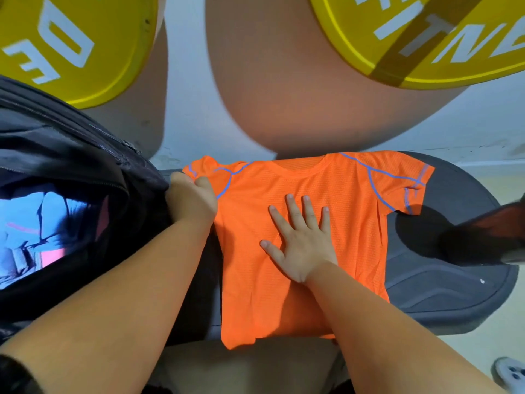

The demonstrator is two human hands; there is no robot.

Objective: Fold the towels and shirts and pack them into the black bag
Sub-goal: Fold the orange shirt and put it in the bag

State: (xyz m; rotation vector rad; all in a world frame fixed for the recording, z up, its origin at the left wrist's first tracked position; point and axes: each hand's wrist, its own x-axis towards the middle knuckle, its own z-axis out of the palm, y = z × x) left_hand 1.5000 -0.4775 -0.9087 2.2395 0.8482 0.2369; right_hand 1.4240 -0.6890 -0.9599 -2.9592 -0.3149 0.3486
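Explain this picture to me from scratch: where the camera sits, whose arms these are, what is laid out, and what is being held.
There is no machine here. A person works with bare hands, and the single picture comes from a camera worn on their head, looking down. An orange shirt lies spread flat on a dark grey padded surface. The right hand rests open and flat on the shirt's middle. The left hand grips the shirt at the sleeve nearest the bag. Beside that hand stands an open black bag with light blue and pink fabric already inside. The yellow discs at the top look like weight plates.
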